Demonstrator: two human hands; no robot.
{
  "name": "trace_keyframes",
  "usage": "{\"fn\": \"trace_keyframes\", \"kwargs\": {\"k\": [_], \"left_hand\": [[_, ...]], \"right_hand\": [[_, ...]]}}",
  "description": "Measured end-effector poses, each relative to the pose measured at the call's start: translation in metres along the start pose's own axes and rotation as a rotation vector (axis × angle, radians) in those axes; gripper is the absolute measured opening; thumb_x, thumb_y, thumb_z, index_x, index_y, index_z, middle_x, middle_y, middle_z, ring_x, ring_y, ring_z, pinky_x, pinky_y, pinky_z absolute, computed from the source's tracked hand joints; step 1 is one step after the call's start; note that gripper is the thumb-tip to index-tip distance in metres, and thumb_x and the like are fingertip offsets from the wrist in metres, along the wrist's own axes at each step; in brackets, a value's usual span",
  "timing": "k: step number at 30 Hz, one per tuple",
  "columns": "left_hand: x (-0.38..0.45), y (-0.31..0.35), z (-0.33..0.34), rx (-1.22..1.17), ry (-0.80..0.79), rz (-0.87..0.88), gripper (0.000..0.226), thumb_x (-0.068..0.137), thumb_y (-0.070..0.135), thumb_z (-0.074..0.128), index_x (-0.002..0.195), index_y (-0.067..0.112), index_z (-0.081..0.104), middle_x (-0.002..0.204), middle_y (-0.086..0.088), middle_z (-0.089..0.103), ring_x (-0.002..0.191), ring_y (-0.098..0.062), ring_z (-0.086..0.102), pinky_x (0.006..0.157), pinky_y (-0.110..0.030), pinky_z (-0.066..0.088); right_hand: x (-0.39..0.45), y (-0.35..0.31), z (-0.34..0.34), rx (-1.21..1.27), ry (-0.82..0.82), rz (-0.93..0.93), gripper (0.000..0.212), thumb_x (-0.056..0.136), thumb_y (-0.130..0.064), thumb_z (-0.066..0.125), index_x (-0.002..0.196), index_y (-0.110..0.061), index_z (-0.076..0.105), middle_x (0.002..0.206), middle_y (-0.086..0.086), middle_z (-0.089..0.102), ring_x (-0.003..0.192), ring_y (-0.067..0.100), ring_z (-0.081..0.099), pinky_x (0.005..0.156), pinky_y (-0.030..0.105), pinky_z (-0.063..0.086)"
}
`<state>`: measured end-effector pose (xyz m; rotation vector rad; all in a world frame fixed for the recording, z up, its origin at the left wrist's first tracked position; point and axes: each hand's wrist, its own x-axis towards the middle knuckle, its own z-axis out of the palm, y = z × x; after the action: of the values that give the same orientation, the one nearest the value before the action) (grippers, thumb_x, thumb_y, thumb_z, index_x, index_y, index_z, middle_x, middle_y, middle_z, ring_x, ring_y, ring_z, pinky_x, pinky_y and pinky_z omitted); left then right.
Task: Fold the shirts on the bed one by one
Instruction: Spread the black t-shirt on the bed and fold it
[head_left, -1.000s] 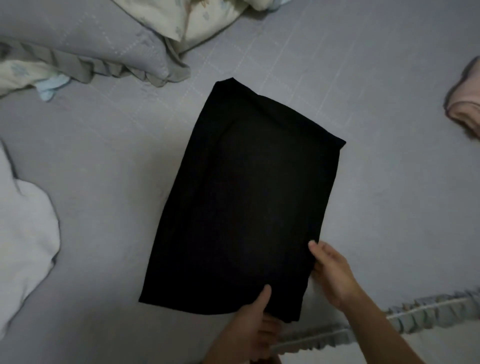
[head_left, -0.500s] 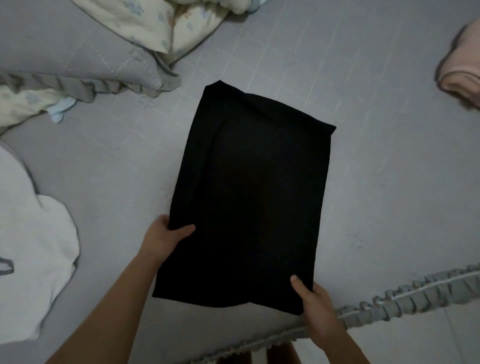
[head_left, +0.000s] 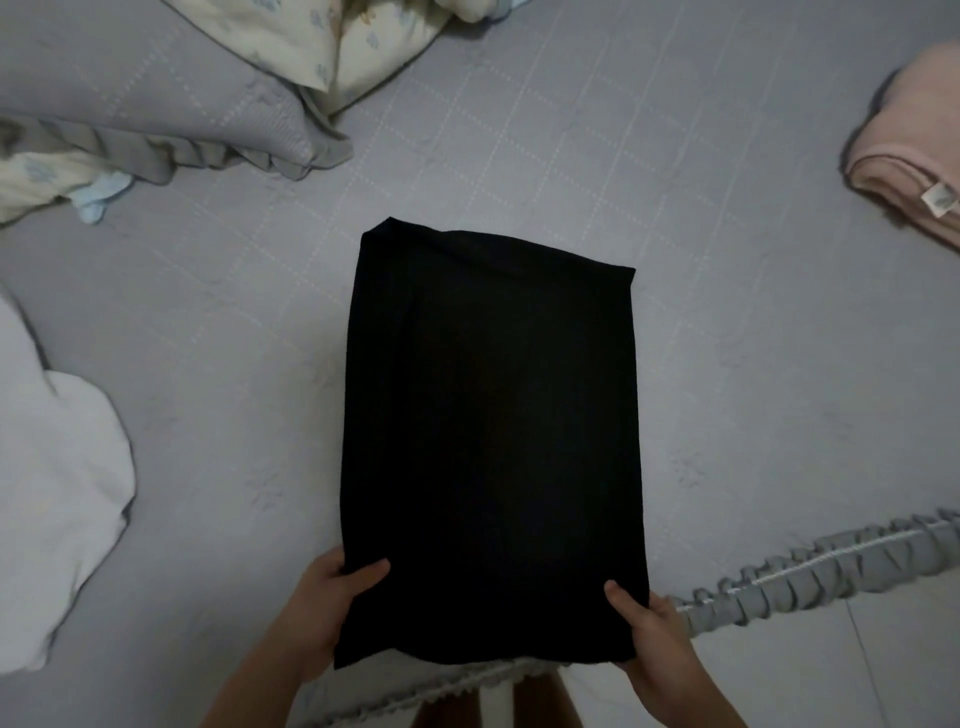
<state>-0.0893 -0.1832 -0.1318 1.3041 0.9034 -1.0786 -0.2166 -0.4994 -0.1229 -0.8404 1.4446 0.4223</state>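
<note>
White garment (head_left: 57, 499) heaped at the far left edge of the bed (head_left: 727, 364), well apart from everything else. Behind it, at upper left, a grey ruffled pillow (head_left: 156, 98) over a cream patterned cloth (head_left: 332, 36). No brand or writing readable anywhere on these.

Nearer the middle, left hand (head_left: 324, 605) gripping the near left corner of the black shirt (head_left: 493, 447): thumb lying on top of the fabric, fingers tucked beneath and out of sight. Black shirt folded into a long rectangle, lying flat on the grey quilted bed, near end overhanging the frilled edge (head_left: 810, 569) of the bed slightly. Far end showing a fold ridge across the top. No print or label visible on the dark fabric.

Right hand (head_left: 652, 636) gripping the near right corner likewise, thumb on top, fingers hidden below.

Far right, a folded pink garment (head_left: 914, 171) on the bed, well apart from the shirt, bearing a small white tag (head_left: 939, 198); marking on it too small to read.
</note>
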Motion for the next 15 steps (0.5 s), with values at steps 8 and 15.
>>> {"fn": "trace_keyframes", "kwargs": {"k": [8,15], "left_hand": [[-0.031,0.025,0.004,0.103,0.043,-0.071,0.031,0.077,0.006,0.072,0.107,0.003,0.070,0.099,-0.021,0.075,0.087,-0.037,0.073,0.078,-0.040,0.057],[-0.020,0.172,0.019,0.067,-0.064,-0.139,0.035,0.074,0.026,0.070,0.101,0.005,0.074,0.093,-0.017,0.075,0.072,-0.027,0.073,0.062,-0.034,0.061]], "right_hand": [[-0.048,-0.048,-0.002,-0.179,0.003,-0.367,0.049,0.089,-0.002,0.067,0.122,-0.038,0.062,0.115,-0.011,0.071,0.094,0.004,0.071,0.071,0.019,0.057],[-0.067,-0.187,0.063,-0.086,-0.253,-0.200,0.024,0.097,-0.010,0.049,0.096,-0.014,0.073,0.085,0.007,0.070,0.050,0.011,0.064,0.036,0.016,0.044]]}}
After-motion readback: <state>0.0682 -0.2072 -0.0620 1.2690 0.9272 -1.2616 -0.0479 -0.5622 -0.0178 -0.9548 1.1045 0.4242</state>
